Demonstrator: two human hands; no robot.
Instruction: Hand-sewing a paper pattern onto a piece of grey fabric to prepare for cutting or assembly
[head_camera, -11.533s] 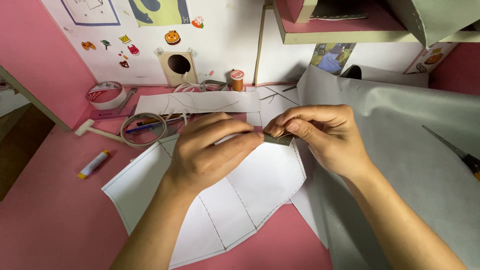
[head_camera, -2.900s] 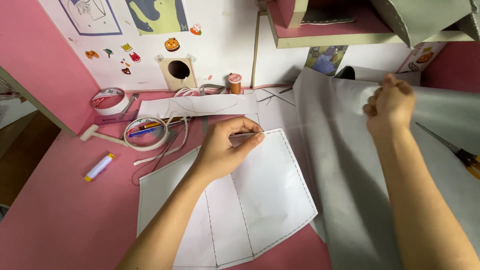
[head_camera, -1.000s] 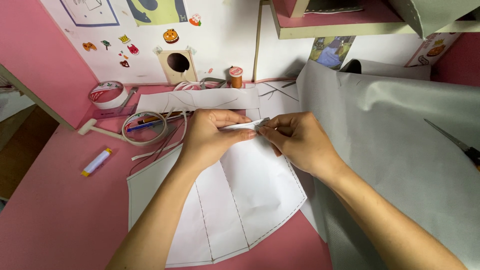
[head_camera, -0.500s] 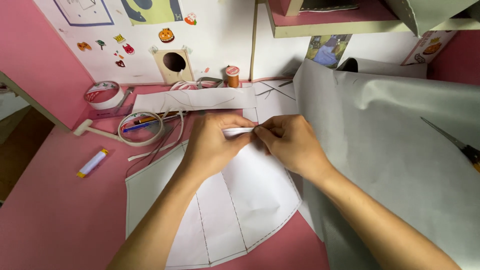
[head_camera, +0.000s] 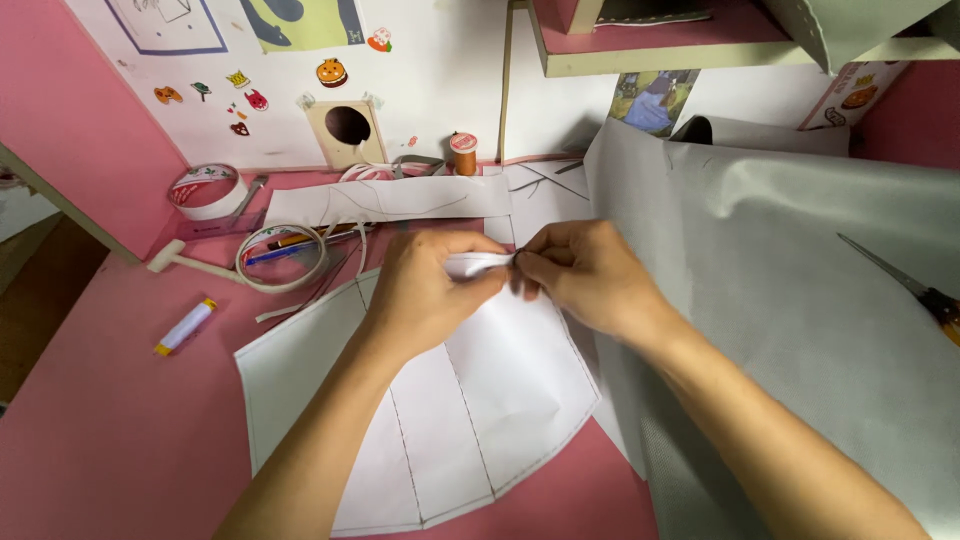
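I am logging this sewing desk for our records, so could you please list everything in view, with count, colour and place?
paper pattern piece: one, white with ruled lines, centre of desk, top edge pinched by both hands
paper strip: one, white, behind the hands
fabric sheet: one, grey, right side, draped
scissors: one, dark blades, on the fabric at far right
thread spool: one, orange, by the back wall
thread tube: one, white with yellow ends, left
tape roll: one, white, back left
desk: one, pink
left hand: one, gripping the pattern's folded edge
right hand: one, pinching the same edge
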